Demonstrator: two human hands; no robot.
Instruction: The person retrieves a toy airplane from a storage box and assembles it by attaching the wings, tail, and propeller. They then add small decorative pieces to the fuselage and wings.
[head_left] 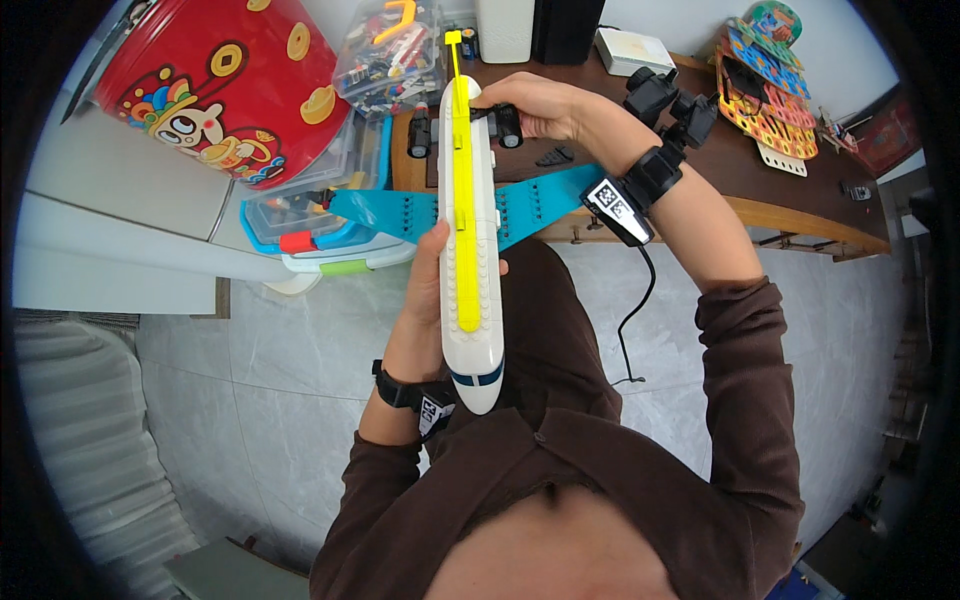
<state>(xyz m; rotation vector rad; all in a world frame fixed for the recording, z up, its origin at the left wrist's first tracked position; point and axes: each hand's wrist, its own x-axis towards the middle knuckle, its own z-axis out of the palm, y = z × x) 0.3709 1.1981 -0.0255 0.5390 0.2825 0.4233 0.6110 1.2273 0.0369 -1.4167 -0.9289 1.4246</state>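
Note:
A toy brick airplane (481,345) fills the middle of the view, its white nose toward me and its tail toward the desk. A bright yellow strip (467,270) runs along the top of the white body, and a thin yellow fin rises at the tail. Teal wings (545,203) spread to both sides, and black engines (421,133) flank the tail. My left hand (430,275) is wrapped round the body just behind the left wing's near edge, thumb on its side. At the tail, my right hand (530,104) is closed beside the right engine, its fingertips partly hidden.
A brown desk (800,205) spans the far side, with a dark grey loose piece (555,156), a white box (635,52) and colourful perforated boards (770,90). On the left stand a red bucket (290,120), a clear bin of bricks (385,65) and a blue-edged container (350,232).

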